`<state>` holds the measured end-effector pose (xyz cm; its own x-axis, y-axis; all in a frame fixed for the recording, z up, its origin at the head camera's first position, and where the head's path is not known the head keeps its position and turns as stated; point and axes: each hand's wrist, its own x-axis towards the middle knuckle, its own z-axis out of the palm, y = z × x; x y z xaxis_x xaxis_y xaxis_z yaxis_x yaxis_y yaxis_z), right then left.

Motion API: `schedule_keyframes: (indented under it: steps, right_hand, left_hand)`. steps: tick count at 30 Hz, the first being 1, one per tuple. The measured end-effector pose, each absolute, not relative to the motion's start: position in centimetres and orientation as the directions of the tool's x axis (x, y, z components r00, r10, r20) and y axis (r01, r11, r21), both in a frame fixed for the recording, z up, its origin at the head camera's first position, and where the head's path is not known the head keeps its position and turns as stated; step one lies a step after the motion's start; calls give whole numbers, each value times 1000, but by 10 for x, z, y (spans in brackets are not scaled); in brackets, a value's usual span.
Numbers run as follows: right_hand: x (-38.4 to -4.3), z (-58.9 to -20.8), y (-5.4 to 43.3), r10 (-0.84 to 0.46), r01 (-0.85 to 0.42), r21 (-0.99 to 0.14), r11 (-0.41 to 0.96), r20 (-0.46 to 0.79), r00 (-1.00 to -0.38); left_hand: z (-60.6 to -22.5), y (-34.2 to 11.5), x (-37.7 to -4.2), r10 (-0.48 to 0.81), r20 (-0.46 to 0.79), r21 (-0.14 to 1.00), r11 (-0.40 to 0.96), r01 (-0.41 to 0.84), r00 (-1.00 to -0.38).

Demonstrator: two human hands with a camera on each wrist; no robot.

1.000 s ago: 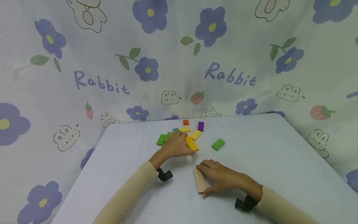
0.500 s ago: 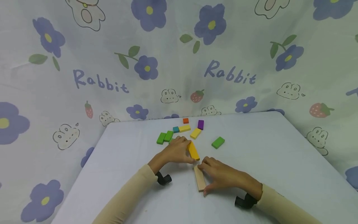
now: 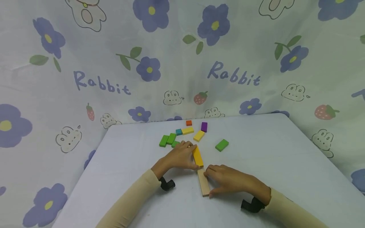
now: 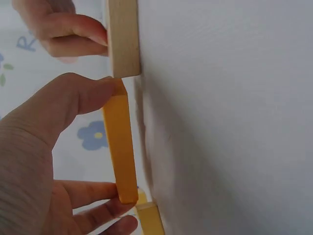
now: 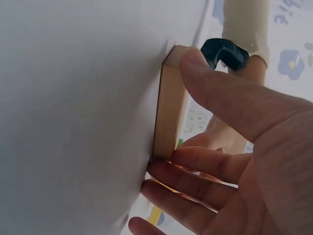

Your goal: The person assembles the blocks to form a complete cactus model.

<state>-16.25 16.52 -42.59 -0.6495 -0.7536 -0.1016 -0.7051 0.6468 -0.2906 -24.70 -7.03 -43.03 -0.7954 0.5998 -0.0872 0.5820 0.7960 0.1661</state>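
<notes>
My left hand (image 3: 181, 156) pinches an orange-yellow block (image 3: 198, 157) by its two ends, thumb at the near end and fingertips at the far end. My right hand (image 3: 228, 179) holds a plain wooden block (image 3: 203, 183) lengthwise on the white table, thumb at the near end. In the left wrist view, the yellow block's thumb end (image 4: 119, 142) comes close to the corner of the wooden block (image 4: 123, 39). Whether the two blocks touch is hard to tell. The right wrist view shows the wooden block (image 5: 171, 105) between thumb and fingers.
Beyond my left hand lie several green blocks (image 3: 171, 138), a teal cube (image 3: 178, 132) and two pale yellow blocks (image 3: 199, 136). An orange-red cube (image 3: 189, 123) and a purple block (image 3: 204, 127) are near the back edge. One green block (image 3: 221, 145) lies apart at right.
My left hand has brought the orange-yellow block nearer, toward the far end of the wooden block, and turned it more in line. My right hand and the wooden block have hardly moved.
</notes>
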Motion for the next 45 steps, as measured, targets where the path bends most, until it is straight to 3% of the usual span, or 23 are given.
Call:
schedule_keyframes:
  steps: [17, 28, 45]
  right_hand:
    - [-159, -434, 166, -754, -711, -293, 639, -59, -654]
    - [-159, -434, 166, -765, -729, -289, 621, -22, -643]
    - [-155, -436, 165, -772, -732, -308, 608, -12, -636]
  left_hand:
    - [-441, -81, -250, 631, -173, 281, 768, 576, -756]
    - [-445, -81, -245, 609, -119, 366, 761, 536, -784]
    - [-446, -84, -241, 600, -98, 358, 766, 534, -794]
